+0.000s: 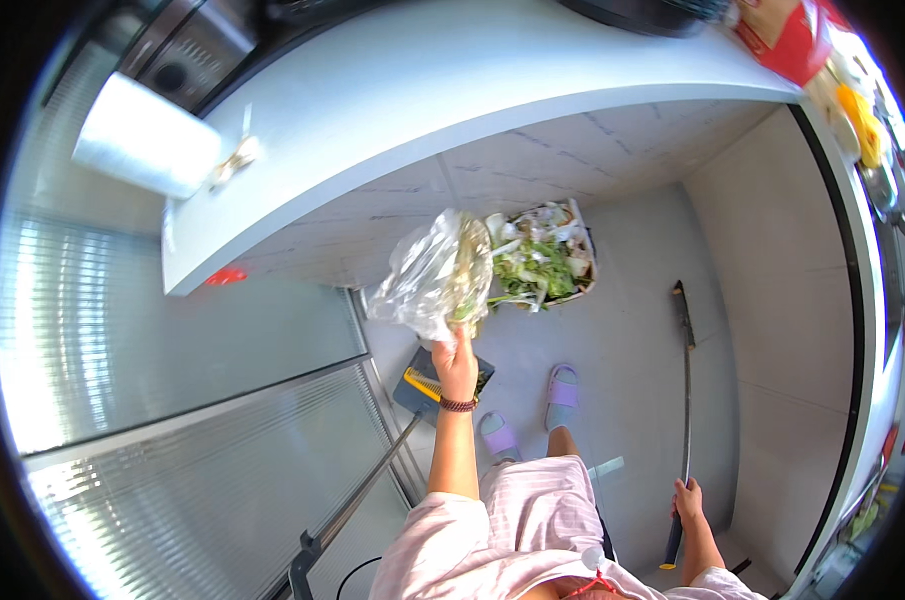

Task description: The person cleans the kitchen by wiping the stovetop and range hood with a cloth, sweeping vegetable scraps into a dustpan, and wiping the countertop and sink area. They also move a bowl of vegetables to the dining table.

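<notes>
My left hand (456,367) is raised in front of me, its fingers closed on a clear plastic bag (430,274) with pale green and yellowish leafy matter along its right side. Just beyond the bag, a box-shaped bin (591,259) on the floor is heaped with vegetable scraps (535,262) and bits of plastic. Down at the right, my right hand (687,499) grips the handle of a long broom (686,405). Its narrow dark head rests low, toward the right wall. Beneath my left wrist lies a grey dustpan (411,394) with yellow comb teeth, partly hidden by my forearm.
A white counter (422,82) curves across the top, bearing a white paper roll (149,139) and a garlic bulb (246,150). Ribbed glass panels (220,465) stand at the left, beside the dustpan's long handle (359,495). My feet wear purple sandals (563,390).
</notes>
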Available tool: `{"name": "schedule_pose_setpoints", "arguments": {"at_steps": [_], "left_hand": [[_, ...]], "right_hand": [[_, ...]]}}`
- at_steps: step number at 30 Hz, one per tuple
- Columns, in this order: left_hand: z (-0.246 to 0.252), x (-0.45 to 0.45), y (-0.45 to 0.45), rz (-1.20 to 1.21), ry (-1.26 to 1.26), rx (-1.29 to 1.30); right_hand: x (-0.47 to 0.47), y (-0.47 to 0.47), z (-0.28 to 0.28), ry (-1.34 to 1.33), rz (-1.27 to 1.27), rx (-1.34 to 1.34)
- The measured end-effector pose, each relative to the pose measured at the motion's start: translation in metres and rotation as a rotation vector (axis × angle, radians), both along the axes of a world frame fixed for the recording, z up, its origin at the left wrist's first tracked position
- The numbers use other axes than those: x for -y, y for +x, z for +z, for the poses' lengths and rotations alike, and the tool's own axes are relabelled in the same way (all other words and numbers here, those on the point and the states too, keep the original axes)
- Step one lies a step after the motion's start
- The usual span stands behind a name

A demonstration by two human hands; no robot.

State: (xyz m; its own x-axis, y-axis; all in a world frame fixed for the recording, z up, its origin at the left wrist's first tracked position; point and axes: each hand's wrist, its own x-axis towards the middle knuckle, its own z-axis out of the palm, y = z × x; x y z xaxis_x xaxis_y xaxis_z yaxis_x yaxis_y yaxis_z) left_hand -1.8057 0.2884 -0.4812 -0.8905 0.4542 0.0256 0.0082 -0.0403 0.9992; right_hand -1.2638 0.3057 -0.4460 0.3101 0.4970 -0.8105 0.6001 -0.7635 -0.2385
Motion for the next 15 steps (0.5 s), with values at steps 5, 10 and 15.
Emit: {"name": "schedule_pose_setpoints", "arguments": {"at_steps": [5, 10, 15], "left_hand": [[-0.016, -0.111, 0.008, -0.328, -0.372, -0.890], [-0.105, -0.166, 0.017, -0.743, -1.001, -0.915], [-0.129, -0.213, 0.040, -1.110, -1.355, -0.865]], "right_hand": [[-0.006, -0.003, 0.015, -0.040, -0.036, 0.027], [-0.015, -0.008, 0.017, -0.093, -0.086, -0.024], [-0.004, -0.005, 0.014, -0.061, -0.133, -0.054]]}}
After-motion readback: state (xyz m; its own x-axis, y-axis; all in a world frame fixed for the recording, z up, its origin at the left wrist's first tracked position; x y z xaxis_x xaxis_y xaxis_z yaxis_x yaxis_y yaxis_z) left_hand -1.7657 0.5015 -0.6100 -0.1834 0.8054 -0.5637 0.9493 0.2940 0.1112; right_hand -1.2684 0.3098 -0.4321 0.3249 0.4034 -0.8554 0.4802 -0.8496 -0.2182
